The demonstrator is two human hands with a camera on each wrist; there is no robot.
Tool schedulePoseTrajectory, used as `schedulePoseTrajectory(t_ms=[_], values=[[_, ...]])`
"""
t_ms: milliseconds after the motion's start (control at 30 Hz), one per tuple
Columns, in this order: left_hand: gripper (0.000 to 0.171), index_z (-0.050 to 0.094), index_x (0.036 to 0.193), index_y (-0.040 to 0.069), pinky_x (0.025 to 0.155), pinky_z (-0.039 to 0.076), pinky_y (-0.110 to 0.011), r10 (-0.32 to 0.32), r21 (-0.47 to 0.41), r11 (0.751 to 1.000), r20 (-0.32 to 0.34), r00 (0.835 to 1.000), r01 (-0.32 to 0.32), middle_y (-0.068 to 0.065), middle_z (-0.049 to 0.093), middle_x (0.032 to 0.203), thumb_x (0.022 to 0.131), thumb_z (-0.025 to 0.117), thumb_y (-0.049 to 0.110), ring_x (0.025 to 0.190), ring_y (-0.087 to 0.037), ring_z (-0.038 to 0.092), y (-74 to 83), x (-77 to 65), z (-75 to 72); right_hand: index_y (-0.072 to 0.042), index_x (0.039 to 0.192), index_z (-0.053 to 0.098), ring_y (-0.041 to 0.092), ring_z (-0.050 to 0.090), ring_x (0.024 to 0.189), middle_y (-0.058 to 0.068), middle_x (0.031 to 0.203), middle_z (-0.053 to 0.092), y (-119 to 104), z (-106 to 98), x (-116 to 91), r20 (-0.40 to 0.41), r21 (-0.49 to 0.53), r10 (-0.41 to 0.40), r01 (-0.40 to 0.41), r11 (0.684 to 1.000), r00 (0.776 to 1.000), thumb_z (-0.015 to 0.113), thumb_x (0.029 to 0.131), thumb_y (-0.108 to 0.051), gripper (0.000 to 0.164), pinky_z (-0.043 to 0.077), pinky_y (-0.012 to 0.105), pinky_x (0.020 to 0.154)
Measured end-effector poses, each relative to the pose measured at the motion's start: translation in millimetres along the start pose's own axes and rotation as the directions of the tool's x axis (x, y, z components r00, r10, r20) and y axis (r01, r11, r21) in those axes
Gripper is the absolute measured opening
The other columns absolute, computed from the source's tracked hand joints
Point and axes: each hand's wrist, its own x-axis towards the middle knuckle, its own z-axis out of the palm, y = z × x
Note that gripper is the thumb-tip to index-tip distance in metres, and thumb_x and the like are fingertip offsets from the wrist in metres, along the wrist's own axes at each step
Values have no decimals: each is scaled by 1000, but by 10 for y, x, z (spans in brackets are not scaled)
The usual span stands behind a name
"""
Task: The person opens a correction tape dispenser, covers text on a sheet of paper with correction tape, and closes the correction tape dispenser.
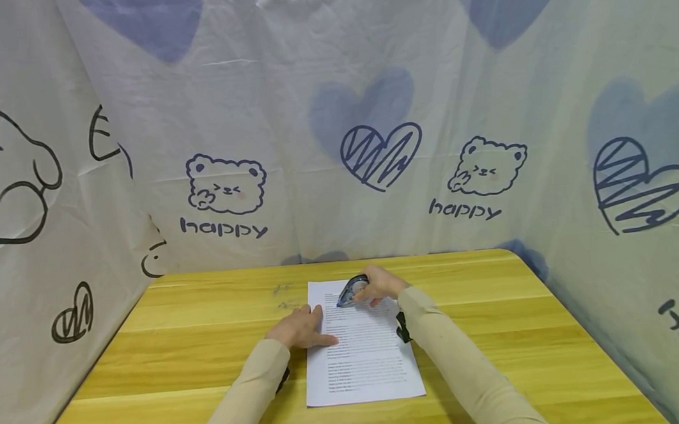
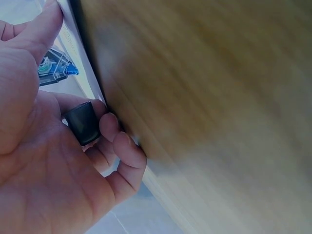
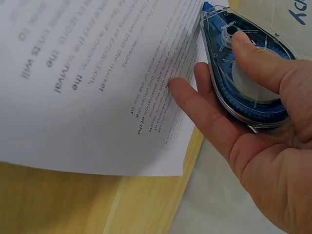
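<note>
A printed sheet of paper (image 1: 370, 364) lies on the wooden table. My right hand (image 1: 380, 283) holds a blue, see-through correction tape dispenser (image 3: 253, 73) between thumb and fingers, its blue tip right at the printed lines. On the sheet's left edge rests my left hand (image 1: 301, 329), thumb stretched across the text. Tucked among its curled fingers in the left wrist view is a small dark cap (image 2: 82, 123). The dispenser's tip (image 2: 71, 69) shows beyond the left thumb.
The wooden table (image 1: 208, 347) reaches back to a pale cloth backdrop (image 1: 300, 111) with hearts and bear drawings. Cloth also hangs at both sides. Dark bands (image 1: 403, 327) are on the wrists. Faint grey marks (image 1: 287, 304) lie left of the sheet.
</note>
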Motion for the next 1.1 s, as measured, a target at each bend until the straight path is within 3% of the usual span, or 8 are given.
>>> schedulePoseTrajectory(t_ms=[567,1100], values=[[99,31,153,7,117,29,-56,-20,-3,1000,13,1000,20,-23,31,157,82,64,67,145,-41,30,5,-11,-6,-1,113,67,19,63,88,10,99,67,71,-58,3,14,-6,1,-1,1000,1000,78,84,-10,32,62,36,72],[98,32,153,5,116,30,-56,7,3,1000,4,1000,-7,-23,33,155,83,64,66,143,-41,32,7,-24,-15,-2,107,70,19,65,87,9,96,69,130,-86,-3,11,8,-10,10,1000,1000,77,84,-8,24,62,36,73]])
